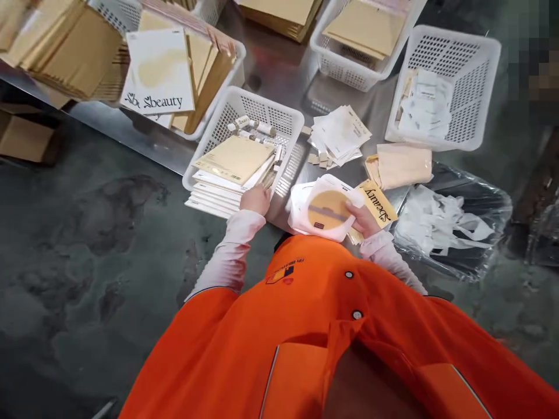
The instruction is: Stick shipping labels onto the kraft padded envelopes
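Observation:
My left hand (255, 201) reaches in at the near right corner of a white perforated basket (247, 105). Its fingers look curled beside a stack of white envelopes (213, 198) and several small printed tubes (262, 128); what they grip is hidden. On top of that stack lies a cream packet (236, 158). Closed at the edge of a white square packet (325, 185) with a round yellow middle, my right hand (365, 220) holds it just above the table's near edge. Other white packets lie under or beside it. A yellow printed card (379, 201) is next to my right hand.
White cards (340, 132) lie loose on the metal table (279, 64). Beyond are baskets of cardboard mailers (367, 26) and a basket of white packets (425, 107). A plastic-lined bin (493, 201) with white strips stands right; brown mailers (82, 55) fill the far left.

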Action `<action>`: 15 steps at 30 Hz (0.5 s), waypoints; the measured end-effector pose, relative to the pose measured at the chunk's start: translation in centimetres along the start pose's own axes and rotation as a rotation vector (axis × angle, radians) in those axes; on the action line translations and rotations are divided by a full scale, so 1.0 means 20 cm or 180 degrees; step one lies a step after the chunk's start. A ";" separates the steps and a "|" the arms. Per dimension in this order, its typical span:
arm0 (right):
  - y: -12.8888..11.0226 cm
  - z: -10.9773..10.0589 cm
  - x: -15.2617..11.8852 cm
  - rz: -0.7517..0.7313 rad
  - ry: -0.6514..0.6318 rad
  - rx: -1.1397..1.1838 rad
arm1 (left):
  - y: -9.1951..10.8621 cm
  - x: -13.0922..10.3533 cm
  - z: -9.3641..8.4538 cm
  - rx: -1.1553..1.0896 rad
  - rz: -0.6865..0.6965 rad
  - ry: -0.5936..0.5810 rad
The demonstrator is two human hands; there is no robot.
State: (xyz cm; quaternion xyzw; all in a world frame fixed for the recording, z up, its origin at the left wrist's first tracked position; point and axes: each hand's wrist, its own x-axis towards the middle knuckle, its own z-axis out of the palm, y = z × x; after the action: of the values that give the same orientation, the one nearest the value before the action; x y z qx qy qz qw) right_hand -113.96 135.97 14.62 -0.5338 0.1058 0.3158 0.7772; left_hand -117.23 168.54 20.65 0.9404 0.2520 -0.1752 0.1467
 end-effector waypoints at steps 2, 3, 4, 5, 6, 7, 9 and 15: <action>-0.01 0.01 -0.01 -0.0004 -0.0031 -0.0013 | 0.05 0.02 0.02 0.0329 -0.0047 -0.0072; -0.01 0.01 -0.02 -0.0026 -0.0030 -0.0009 | 0.07 0.02 0.04 0.0433 -0.0046 -0.0060; -0.02 0.02 -0.02 -0.0055 -0.0021 -0.0002 | 0.09 0.03 0.06 0.0516 -0.0042 -0.0036; -0.03 0.02 -0.02 -0.0088 -0.0005 -0.0001 | 0.10 0.04 0.07 0.0580 -0.0036 0.0006; -0.04 0.03 -0.03 -0.0126 0.0019 -0.0014 | 0.10 0.05 0.09 0.0620 -0.0018 0.0052; -0.04 0.03 -0.02 -0.0163 0.0044 -0.0048 | 0.09 0.06 0.10 0.0639 0.0019 0.0082; -0.06 0.03 -0.02 -0.0209 0.0094 -0.0155 | 0.08 0.07 0.10 0.0646 0.0124 0.0068; -0.12 0.02 -0.01 -0.0302 0.0200 -0.0269 | 0.02 0.04 0.04 -0.0038 0.0162 0.0131</action>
State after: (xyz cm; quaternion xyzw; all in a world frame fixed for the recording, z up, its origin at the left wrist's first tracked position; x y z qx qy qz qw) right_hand -112.69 135.76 16.63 -0.5803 0.0912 0.2659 0.7644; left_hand -116.55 168.26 19.67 0.9490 0.2319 -0.1506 0.1514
